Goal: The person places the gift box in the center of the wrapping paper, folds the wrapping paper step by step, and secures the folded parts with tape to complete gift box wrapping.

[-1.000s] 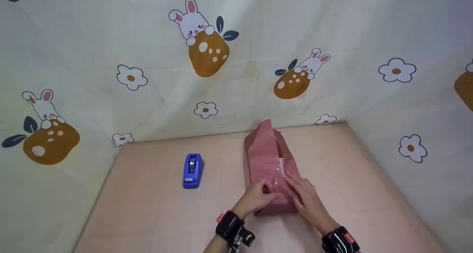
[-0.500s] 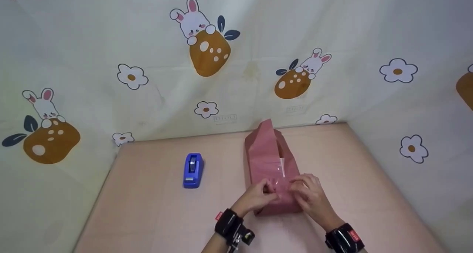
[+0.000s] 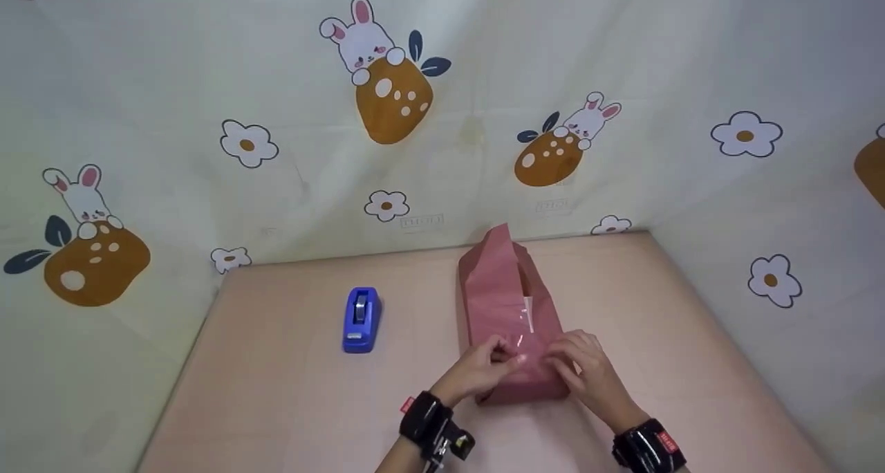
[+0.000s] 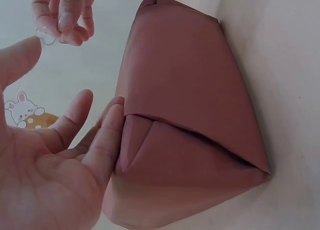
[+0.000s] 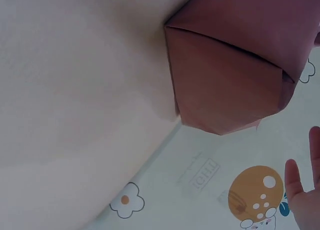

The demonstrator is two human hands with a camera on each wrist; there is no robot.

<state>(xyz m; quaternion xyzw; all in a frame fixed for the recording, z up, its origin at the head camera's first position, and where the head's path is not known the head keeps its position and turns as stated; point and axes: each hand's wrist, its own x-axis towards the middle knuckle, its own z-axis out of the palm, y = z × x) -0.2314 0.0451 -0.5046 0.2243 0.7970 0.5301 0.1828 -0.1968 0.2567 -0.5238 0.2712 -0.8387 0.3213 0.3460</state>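
Note:
A parcel in dull red wrapping paper (image 3: 494,314) lies on the table, its far end folded up into a point. Clear tape (image 3: 524,341) glints on its top, beside a narrow white strip (image 3: 528,314). My left hand (image 3: 480,369) is at the parcel's left side near its front end. In the left wrist view its fingers (image 4: 102,145) lie fairly straight against the paper, the thumb apart. My right hand (image 3: 588,376) hovers at the parcel's right edge, fingers bent, fingertips near the tape. The right wrist view shows only part of this hand (image 5: 305,200), two digits spread.
A blue tape dispenser (image 3: 361,319) stands on the pink table (image 3: 276,390), left of the parcel. Behind and beside the table hangs a pale cloth (image 3: 484,58) printed with rabbits and flowers. Both wrists wear black camera straps (image 3: 648,447).
My right hand has lifted from lying flat on the parcel, bent its fingers and shifted slightly right. My left hand has hardly moved; the parcel stays in place.

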